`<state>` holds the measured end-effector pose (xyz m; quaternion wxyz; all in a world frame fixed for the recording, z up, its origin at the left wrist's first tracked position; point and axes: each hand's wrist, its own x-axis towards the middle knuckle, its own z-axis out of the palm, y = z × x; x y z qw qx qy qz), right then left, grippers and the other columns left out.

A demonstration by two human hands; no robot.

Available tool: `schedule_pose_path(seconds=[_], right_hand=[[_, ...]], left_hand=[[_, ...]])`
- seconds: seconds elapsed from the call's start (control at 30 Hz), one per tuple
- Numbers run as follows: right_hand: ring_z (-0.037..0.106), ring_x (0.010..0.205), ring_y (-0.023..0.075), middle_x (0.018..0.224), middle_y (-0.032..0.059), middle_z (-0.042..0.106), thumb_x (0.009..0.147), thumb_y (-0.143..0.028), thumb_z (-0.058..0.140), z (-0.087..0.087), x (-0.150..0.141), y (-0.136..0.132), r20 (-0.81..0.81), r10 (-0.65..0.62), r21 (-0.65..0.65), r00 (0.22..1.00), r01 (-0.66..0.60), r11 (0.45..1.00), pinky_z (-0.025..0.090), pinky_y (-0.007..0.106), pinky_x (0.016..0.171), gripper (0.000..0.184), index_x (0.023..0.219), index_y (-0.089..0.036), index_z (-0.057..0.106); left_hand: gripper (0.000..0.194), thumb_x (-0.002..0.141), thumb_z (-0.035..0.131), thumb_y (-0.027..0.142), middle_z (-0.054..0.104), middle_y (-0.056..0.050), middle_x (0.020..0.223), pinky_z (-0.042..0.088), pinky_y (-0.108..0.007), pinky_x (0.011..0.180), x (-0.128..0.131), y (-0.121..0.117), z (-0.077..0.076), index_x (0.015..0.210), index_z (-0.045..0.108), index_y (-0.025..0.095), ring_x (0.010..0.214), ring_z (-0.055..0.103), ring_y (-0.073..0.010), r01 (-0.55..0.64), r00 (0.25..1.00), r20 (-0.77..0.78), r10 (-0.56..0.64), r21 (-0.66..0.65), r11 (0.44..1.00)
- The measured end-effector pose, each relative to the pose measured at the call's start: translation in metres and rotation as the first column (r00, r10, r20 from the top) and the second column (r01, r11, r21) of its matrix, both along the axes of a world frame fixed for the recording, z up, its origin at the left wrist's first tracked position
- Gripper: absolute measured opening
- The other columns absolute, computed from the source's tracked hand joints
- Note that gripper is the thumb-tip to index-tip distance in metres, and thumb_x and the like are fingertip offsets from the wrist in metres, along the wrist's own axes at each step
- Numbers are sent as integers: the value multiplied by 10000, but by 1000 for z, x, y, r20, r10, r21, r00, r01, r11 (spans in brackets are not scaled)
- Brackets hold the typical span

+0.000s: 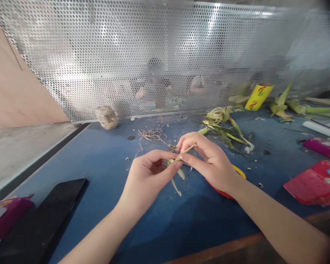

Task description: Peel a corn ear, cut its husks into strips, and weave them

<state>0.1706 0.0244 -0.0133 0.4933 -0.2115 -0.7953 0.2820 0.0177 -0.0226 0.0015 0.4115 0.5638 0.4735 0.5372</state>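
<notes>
Over the blue table top [99, 165], my left hand [147, 176] and my right hand [206, 159] meet at the middle. Both are closed in a pinch on one thin pale-green leaf strip [178, 161]. Loose ends of the strip hang down between the hands toward the table. Under my right wrist lies a pair of scissors with red and yellow handles [238, 170], mostly hidden by the hand.
A pile of green leaf scraps [225, 128] and tangled fibre string [152, 135] lie beyond the hands. A perforated metal screen [165, 55] closes the back. A stone-like lump [106, 117], yellow roll [257, 97], red packets [316, 181] and a black phone [44, 220] lie around.
</notes>
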Motion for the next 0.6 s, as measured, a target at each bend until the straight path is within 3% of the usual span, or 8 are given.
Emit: schedule_pose_path(seconds=[0.13,0.27,0.4,0.5,0.6], right_hand=[[554,762,93,849,-2,561,865,-206,500,1,-1,-2,-87,55,-237,995,-74,969,461,221,680,34,834,-209,485],[558,725,89,802,-7,565,864,-232,506,1,-3,-1,-179,58,-368,982,-122,922,472,221,661,65,814,-206,472],[585,766,107,889,12,588,856,-325,516,-1,-2,5,-275,167,-523,947,-293,800,491,265,709,130,862,-207,462],[598,861,141,1023,43,597,798,-364,595,-4,-2,8,-211,277,-602,937,-348,719,491,299,753,297,1023,-216,468],[604,865,149,951,39,634,764,-308,638,-4,-2,7,-95,331,-613,939,-317,723,491,299,768,320,1050,-200,542]], left_hand=[[86,669,678,171,648,7,669,466,-183,544,-1,0,-4,755,681,158,587,561,-83,13,999,-30,-12,15,1000],[90,675,660,161,660,-2,708,460,-185,534,-3,0,-6,763,676,159,596,567,-88,10,997,-75,-8,26,1000],[93,692,642,165,651,-9,691,466,-211,546,-4,-1,-3,780,670,151,586,562,-95,31,994,-109,-25,52,998],[114,714,614,152,664,-30,784,489,-245,611,-4,-2,-1,818,663,158,673,593,-121,22,975,-222,8,135,991],[241,733,577,117,647,-29,891,486,-241,602,-4,-2,-4,959,614,193,729,596,-122,11,921,-378,97,273,962]])
